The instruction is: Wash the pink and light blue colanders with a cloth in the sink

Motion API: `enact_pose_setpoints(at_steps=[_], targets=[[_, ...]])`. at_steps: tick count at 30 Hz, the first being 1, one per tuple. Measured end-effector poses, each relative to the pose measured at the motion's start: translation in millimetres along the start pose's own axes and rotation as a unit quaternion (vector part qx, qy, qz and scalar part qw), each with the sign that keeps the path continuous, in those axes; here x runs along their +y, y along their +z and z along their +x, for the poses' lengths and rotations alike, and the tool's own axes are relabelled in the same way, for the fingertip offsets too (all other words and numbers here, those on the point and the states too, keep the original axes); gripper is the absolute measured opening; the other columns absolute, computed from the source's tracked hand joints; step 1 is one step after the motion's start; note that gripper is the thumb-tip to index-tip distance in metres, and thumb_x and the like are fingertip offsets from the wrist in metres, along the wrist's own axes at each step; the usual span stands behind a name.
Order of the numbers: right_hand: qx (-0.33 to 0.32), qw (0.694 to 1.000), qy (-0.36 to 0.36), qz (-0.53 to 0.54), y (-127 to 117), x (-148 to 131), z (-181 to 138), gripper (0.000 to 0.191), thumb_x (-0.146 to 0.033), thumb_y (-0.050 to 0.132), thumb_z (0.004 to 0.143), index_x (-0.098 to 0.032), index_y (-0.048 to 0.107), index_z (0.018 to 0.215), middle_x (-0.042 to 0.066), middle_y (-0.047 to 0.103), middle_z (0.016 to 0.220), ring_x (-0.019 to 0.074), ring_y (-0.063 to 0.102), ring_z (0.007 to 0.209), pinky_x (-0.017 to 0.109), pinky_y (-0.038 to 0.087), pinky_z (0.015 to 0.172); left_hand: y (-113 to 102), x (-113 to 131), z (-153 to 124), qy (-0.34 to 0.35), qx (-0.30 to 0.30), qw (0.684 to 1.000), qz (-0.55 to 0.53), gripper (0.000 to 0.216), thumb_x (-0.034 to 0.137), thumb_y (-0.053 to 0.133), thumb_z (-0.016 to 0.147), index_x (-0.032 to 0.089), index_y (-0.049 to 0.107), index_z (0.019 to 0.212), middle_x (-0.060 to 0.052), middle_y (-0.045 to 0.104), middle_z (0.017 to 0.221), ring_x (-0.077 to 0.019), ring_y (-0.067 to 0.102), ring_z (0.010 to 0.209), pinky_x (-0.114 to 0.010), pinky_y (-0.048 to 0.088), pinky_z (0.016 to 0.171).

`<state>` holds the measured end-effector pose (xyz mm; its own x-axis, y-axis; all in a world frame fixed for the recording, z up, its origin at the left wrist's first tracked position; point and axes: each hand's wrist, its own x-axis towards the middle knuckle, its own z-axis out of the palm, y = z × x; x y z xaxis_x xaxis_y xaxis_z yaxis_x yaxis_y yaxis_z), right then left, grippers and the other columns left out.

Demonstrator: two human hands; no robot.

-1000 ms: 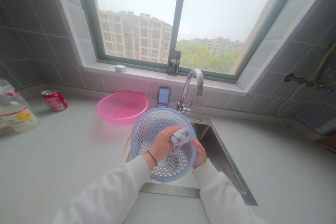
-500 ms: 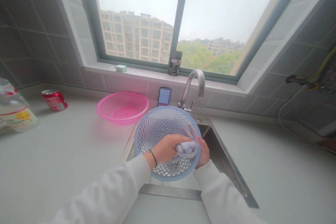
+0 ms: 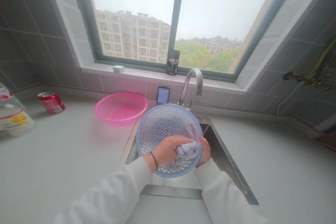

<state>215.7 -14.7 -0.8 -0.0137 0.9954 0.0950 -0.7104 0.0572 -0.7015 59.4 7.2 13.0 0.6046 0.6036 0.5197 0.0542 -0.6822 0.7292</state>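
i'm looking down through the head camera at a round blue plastic basket (image 3: 162,126), its wall pierced all over in a lattice of small holes. it is tilted up towards me with the hollow side facing the camera, and it is held over the stainless steel sink (image 3: 223,157), just in front of the chrome faucet (image 3: 190,84). a crumpled pale lilac cloth (image 3: 187,150) is bunched against the inside of the basket, low and right of centre.

i have the left hand (image 3: 168,150) closed around the cloth, knuckles up, pressing it onto the lattice. a thin dark band (image 3: 154,160) circles that wrist. the right hand (image 3: 205,151) grips the basket's right rim from the outside, with its fingers curled over the edge and part of the hand hidden behind the basket. both forearms reach in from the bottom of the frame in white sleeves, angled towards each other.

a pink plastic basket (image 3: 120,109) sits on the counter (image 3: 60,168) just beside the blue one, and a red drink can (image 3: 51,102) lies on its side further left.
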Motion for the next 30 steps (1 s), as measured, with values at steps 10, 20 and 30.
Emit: enact_pose_setpoints(at_steps=[10,20,30], targets=[[-0.037,0.998,0.045,-0.032,12.9,5.3,-9.8,0.028,-0.041,0.079,0.072,-0.024,0.074,0.094,0.006,0.076,0.112,0.0340,0.064,0.120,0.052,0.043,0.112,-17.5,4.4,6.8,-0.064,0.260,0.963,-0.013,0.040,0.010,0.062,0.082,0.021,0.071,0.119,-0.008,0.073,0.121,-0.0258,0.067,0.113,-0.042,0.051,0.105],[-0.005,1.000,0.009,-0.008,3.9,1.8,-3.3,0.036,-0.049,0.072,0.074,-0.024,0.075,0.100,0.007,0.075,0.116,0.0339,0.061,0.123,0.052,0.041,0.114,5.7,5.3,2.7,-0.010,0.085,0.996,-0.005,0.043,0.003,0.059,0.082,0.023,0.072,0.117,-0.005,0.074,0.121,-0.0212,0.067,0.114,-0.036,0.049,0.105],[-0.030,0.997,0.073,-0.022,4.8,6.6,-6.9,0.033,-0.045,0.072,0.079,-0.024,0.074,0.104,0.005,0.076,0.114,0.0315,0.064,0.121,0.049,0.044,0.112,-13.9,3.1,7.5,-0.084,0.266,0.960,-0.007,0.044,0.005,0.059,0.081,0.020,0.070,0.121,-0.007,0.072,0.122,-0.0249,0.065,0.115,-0.040,0.049,0.105]])
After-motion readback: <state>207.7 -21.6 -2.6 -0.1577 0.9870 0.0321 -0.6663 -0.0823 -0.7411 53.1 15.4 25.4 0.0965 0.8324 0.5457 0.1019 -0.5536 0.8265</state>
